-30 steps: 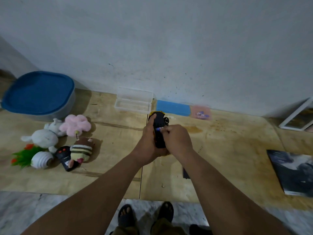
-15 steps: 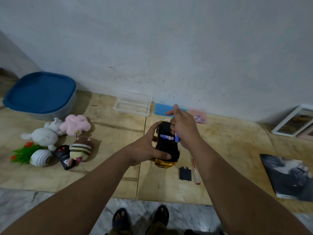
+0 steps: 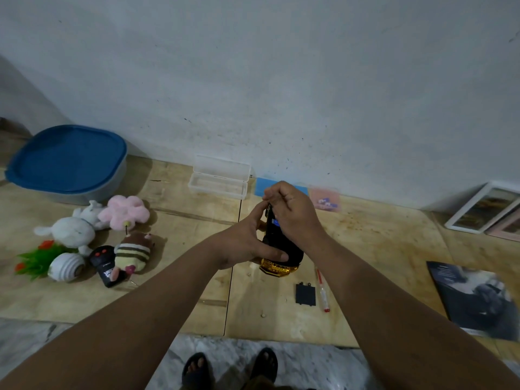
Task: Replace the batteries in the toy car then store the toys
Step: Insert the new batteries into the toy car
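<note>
I hold the toy car (image 3: 277, 260) upside down above the wooden floor, its black underside up and its gold body showing at the near end. My left hand (image 3: 247, 243) grips the car from the left, thumb across its near end. My right hand (image 3: 292, 212) lies over the far half of the underside with fingers curled at the battery bay, where a bit of blue battery (image 3: 276, 221) shows. The black battery cover (image 3: 306, 294) and a small red-tipped screwdriver (image 3: 322, 291) lie on the floor just right of the car.
Plush toys (image 3: 84, 229) and a black remote (image 3: 105, 263) lie at the left, near a grey tub with a blue lid (image 3: 67, 161). An open clear plastic case (image 3: 219, 181), a blue sheet (image 3: 266, 184) and a pink packet (image 3: 325, 199) sit by the wall. A magazine (image 3: 475, 299) and picture frames (image 3: 484, 206) are at the right.
The car has tipped so its gold near end shows. My right hand lifted off the underside, then came back down over the far half with fingers curled at the battery bay.
</note>
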